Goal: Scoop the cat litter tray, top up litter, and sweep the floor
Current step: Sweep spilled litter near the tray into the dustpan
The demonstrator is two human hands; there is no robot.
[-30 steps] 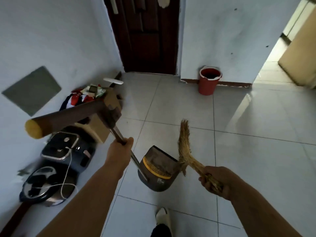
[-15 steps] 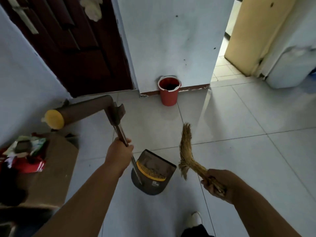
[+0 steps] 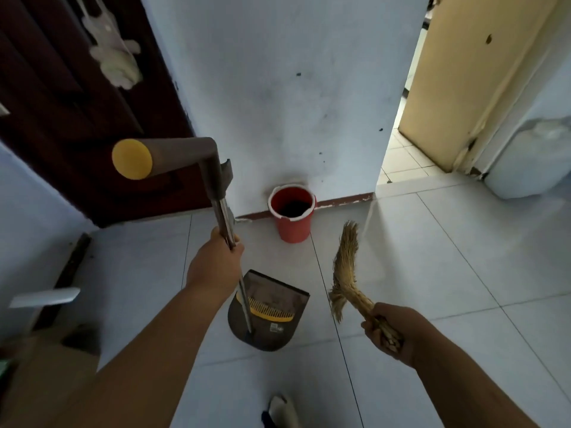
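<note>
Head view: dustpan and broom aimed at the red bucket

Left hand [image 3: 216, 267] is clenched round the metal shaft of the long-handled dustpan [image 3: 268, 310]; its dark plastic pan, yellow comb inside, hangs just above the glossy tiled floor [image 3: 432, 273]. Straight ahead against the wall stands the chipped red bucket [image 3: 293, 217], nearer the left hand. Right hand [image 3: 392, 332] grips a curved straw broom [image 3: 344, 273], bristles pointing forward.

Below me, the pale tiled floor [image 3: 432, 288] carries a red bucket [image 3: 293, 217] against the wall and a cardboard box [image 3: 46, 375] at left.
</note>
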